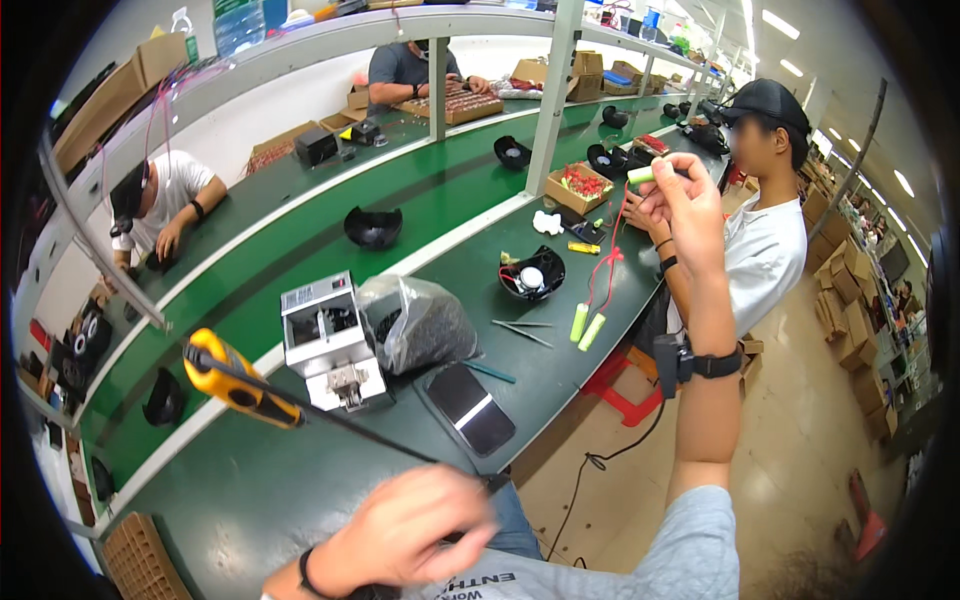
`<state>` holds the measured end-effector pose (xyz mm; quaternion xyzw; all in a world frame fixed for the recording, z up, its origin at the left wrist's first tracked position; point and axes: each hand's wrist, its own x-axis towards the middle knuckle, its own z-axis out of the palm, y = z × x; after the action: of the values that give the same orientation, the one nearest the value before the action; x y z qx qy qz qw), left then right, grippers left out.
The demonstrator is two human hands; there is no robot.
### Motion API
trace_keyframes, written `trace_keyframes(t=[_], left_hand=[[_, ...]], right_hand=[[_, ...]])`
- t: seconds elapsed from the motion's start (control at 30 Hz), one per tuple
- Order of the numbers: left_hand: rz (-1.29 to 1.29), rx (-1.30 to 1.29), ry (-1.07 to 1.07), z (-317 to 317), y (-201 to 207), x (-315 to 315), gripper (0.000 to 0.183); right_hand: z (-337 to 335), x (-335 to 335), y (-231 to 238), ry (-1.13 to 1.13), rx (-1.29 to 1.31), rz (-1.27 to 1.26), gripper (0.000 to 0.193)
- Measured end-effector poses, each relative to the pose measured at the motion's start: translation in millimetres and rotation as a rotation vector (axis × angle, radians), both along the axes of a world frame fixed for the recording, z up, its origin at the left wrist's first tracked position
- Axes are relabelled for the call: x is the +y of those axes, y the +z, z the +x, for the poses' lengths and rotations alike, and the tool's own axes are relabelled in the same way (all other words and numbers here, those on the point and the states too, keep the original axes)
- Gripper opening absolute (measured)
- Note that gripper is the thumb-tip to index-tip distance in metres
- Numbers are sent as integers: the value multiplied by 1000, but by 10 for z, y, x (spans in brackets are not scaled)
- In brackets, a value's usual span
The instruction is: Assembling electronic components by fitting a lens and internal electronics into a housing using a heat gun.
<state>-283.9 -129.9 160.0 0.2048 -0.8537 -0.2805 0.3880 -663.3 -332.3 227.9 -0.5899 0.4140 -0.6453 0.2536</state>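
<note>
My right hand [690,205] is raised at the right, fingers closed around a small green battery cell [640,175]. Red wires [612,262] trail down from it toward two more green cells [585,327], seen against the bench edge; whether they hang or rest there I cannot tell. Low in front of me, my left hand [415,520] is smeared by motion, its fingers unclear. A black cord runs from the yellow-and-black electric screwdriver [240,380] toward that hand. On the bench sits a black rounded shell [532,273] with a white round part inside.
A metal box-shaped device [330,340], a grey plastic bag [415,320] and a phone [468,408] occupy the green bench. Tweezers [523,333] lie beyond. A co-worker [755,210] sits at the right; two others work across the conveyor [440,205]. A post [553,95] rises mid-bench.
</note>
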Motion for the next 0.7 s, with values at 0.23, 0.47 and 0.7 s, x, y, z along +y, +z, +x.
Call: trace_keyframes(t=[0.23, 0.47, 0.7], left_hand=[[-75, 192, 421, -1343, -809, -1026, 39], [177, 171, 256, -1694, -1185, -1417, 21], [646, 300, 111, -1778, -1387, -1707, 22]], right_hand=[[398, 562, -582, 186, -167, 122, 22], [348, 666, -999, 262, -311, 140, 22], [153, 455, -1513, 196, -469, 130, 20]])
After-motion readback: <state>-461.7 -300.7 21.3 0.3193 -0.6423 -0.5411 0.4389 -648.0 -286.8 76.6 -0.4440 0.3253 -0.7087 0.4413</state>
